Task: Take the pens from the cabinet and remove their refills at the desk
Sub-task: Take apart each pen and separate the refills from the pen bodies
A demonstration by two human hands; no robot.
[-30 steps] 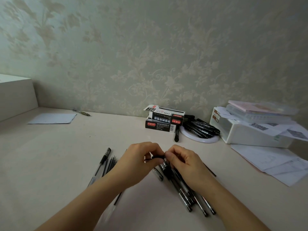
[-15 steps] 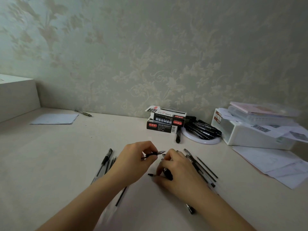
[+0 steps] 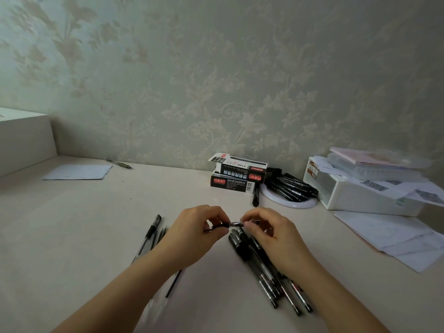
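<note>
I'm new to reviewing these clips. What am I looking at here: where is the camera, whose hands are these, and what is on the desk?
No machine here: the one camera sits on a person's head, looking down at their own hands. The left hand and right hand pinch one pen between them above the desk. Under the right hand lies a pile of black pens; by the left, thin refills. Behind are two stacked pen boxes, markers on a white ring, and papers.

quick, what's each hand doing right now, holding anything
Left hand: fingers pinch one end of a black pen held above the desk.
Right hand: fingers pinch the other end of the same pen.
</note>
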